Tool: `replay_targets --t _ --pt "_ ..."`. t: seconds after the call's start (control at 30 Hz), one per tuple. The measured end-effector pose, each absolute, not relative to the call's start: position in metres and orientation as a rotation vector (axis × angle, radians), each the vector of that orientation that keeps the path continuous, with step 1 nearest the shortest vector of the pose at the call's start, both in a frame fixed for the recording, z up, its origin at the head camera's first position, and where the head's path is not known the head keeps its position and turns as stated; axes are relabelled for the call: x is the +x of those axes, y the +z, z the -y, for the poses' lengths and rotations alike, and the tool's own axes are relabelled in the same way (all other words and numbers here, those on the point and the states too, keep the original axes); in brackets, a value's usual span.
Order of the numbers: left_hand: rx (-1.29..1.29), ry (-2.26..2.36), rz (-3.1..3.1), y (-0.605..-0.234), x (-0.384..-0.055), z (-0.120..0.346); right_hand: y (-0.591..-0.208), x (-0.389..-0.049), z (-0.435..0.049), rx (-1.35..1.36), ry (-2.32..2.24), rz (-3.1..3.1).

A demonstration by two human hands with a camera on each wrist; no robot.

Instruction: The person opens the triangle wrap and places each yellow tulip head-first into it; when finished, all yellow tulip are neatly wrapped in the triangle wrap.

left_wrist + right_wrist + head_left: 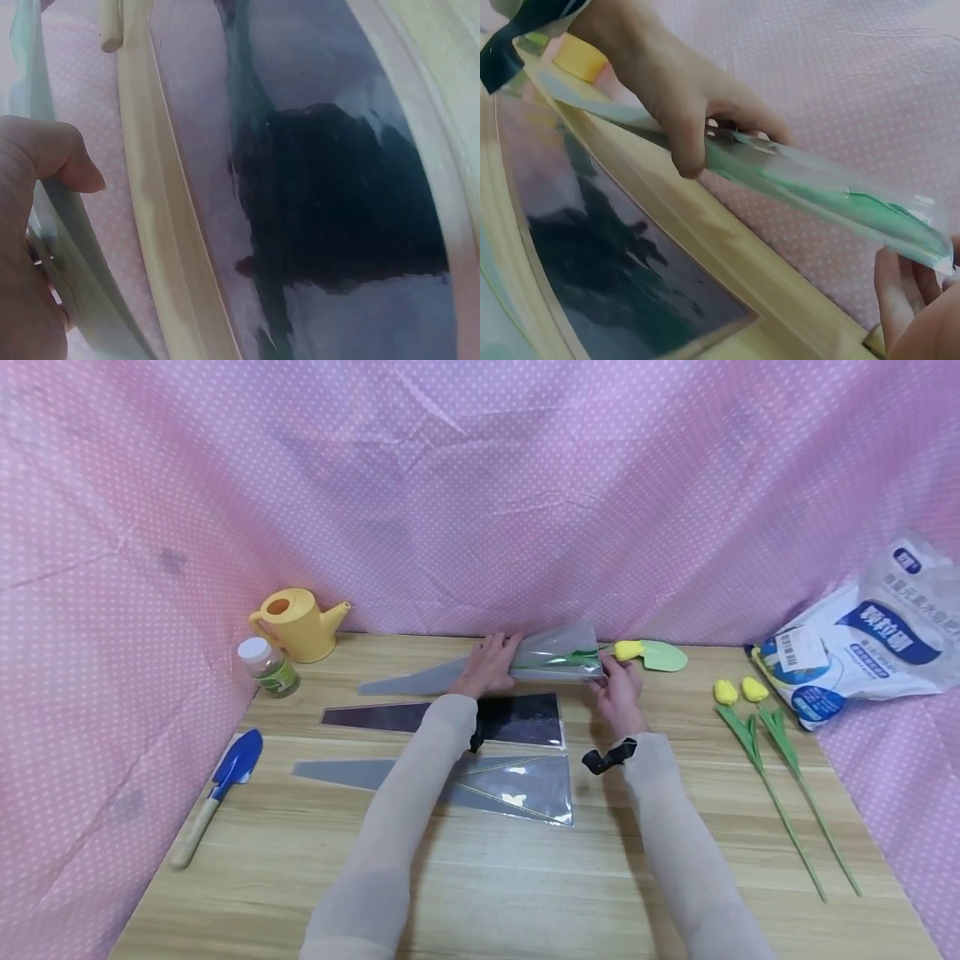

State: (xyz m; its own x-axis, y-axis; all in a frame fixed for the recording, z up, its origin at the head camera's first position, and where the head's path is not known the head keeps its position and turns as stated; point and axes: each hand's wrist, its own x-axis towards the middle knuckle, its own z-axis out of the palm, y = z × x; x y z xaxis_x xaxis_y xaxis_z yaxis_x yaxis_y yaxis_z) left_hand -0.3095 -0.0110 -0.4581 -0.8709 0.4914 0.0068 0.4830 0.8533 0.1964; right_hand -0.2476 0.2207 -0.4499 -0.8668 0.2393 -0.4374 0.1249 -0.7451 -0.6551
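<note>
At the table's back edge, my left hand (pixel 489 664) grips a clear tapered flower sleeve (pixel 551 647) around its middle, thumb on the near side in the left wrist view. Inside the sleeve lies a green tulip stem with leaves (pixel 855 202). The yellow bloom of this tulip (pixel 628 650) sticks out past the wide mouth on the right. My right hand (pixel 622 693) holds the sleeve at that mouth, its fingers (pixel 892 289) curled at the lower edge. Two more sleeves, one dark (pixel 517 717) and one clear with gold lines (pixel 525 781), lie flat nearer me.
Left: a yellow watering can (pixel 300 627), a white-capped bottle (pixel 268 667) and a blue trowel (pixel 238 760). A light green shovel blade (pixel 664 656) lies behind the bloom. Right: two yellow tulips (pixel 780 743) and a white-and-blue bag (pixel 870 635). Pink dotted cloth (pixel 480 485) walls the table.
</note>
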Motion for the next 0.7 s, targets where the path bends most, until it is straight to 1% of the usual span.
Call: replay_targets --t 0.3,0.47,0.7 --pt "0.785 0.413 -2.957 -0.46 -0.31 0.018 -0.438 -0.244 -0.235 -0.655 2.575 1.612" --pt "0.794 0.456 -2.943 -0.459 -0.309 0.019 -0.434 -0.244 -0.243 -0.631 2.494 1.683" --pt "0.832 0.474 -2.934 -0.457 -0.307 0.015 -0.437 -0.245 -0.241 -0.607 2.397 1.767"
